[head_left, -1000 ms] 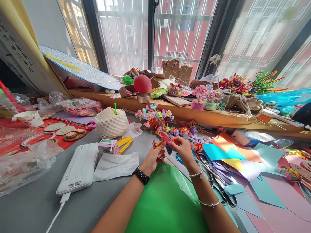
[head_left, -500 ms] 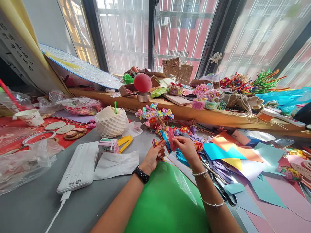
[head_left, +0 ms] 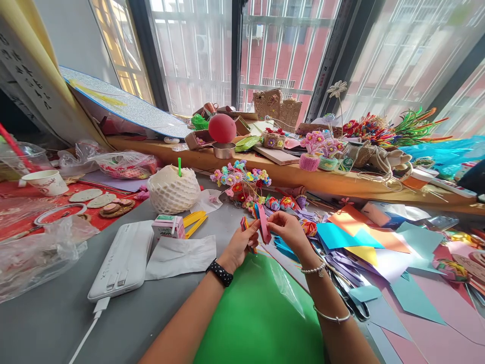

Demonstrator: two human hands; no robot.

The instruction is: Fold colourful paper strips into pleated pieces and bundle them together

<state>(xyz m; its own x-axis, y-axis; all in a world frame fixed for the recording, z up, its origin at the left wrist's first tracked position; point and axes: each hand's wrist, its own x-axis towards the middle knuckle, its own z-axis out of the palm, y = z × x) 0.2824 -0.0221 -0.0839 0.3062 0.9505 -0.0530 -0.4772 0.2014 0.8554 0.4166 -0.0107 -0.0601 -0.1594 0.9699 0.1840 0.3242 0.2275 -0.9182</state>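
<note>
A white power bank [head_left: 122, 261] lies on the grey table [head_left: 49, 323], its cable trailing toward the near edge. Beside it lies a white paper sheet [head_left: 181, 257], with a small carton [head_left: 168, 227] and yellow strips [head_left: 195, 223] just behind. A foam-netted fruit [head_left: 173, 191] holds a green straw. On the wooden ledge [head_left: 303, 178] stands a red ball [head_left: 222, 128] on a metal tin [head_left: 224, 150]. A paper cup [head_left: 45, 182] stands at the left. Scissors [head_left: 346, 298] lie among coloured paper sheets [head_left: 382, 247] to the right.

Single head-worn camera looks forward and down, close over the table [head_left: 56, 313]
</note>
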